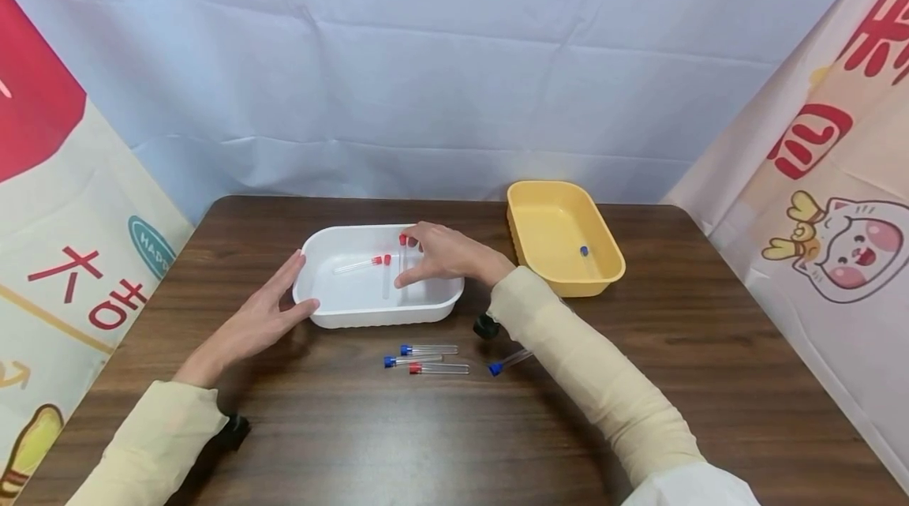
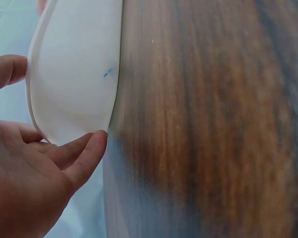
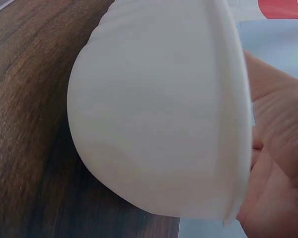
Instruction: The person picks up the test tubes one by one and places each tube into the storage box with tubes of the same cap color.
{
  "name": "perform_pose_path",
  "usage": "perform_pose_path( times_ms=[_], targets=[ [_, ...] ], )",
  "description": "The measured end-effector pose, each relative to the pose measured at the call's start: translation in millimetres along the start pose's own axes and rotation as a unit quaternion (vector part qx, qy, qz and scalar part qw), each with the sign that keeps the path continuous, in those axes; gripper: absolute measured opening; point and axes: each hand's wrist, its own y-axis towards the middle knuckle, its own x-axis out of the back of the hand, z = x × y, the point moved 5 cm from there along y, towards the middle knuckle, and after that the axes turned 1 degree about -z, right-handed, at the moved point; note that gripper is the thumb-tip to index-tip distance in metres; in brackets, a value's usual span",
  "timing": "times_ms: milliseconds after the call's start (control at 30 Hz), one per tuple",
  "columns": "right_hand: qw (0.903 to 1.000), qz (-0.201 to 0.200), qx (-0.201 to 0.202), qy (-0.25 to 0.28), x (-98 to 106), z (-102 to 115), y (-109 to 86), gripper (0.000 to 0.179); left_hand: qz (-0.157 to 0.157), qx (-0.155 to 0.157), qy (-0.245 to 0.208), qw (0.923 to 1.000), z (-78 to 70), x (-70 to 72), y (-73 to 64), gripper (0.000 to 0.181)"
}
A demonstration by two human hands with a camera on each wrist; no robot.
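My left hand rests against the left end of a white plastic basin, thumb and fingers spread around its corner. In the left wrist view, the fingertips touch the basin's outer wall. My right hand reaches over the right part of the basin, its thumb and fingers wide apart. By its fingertips is a red-capped test tube; the cap appears to touch a finger. Two other red-capped tubes lie inside, one slanted and one lengthwise. The basin wall hides the right fingers in the right wrist view.
A yellow basin stands at the back right with a blue-capped tube in it. Before the white basin lie two blue-capped tubes and a red-capped tube. Another blue-capped tube lies partly under the right sleeve.
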Motion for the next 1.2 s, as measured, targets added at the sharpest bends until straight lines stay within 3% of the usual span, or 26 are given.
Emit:
perform_pose_path(
  times_ms=[367,600,767,1200],
  targets=[
    [1.0000,-0.001,0.000,-0.001,-7,-3,2.4,0.100,0.003,0.005,0.000,1.0000,1.8,-3.0,1.1,0.084],
    [0.9998,-0.008,0.019,-0.004,-4,-2,2.0,0.092,0.003,0.007,0.000,1.0000,2.3,-2.3,1.1,0.085],
    [0.9991,-0.020,0.034,0.015,2,-2,-6.7,0.092,0.004,0.007,-0.001,1.0000,2.8,-2.5,0.9,0.084],
    [0.9936,-0.092,0.065,0.007,25,7,-38.4,0.062,0.007,0.005,-0.002,1.0000,0.3,-1.6,1.6,0.084]
  ],
)
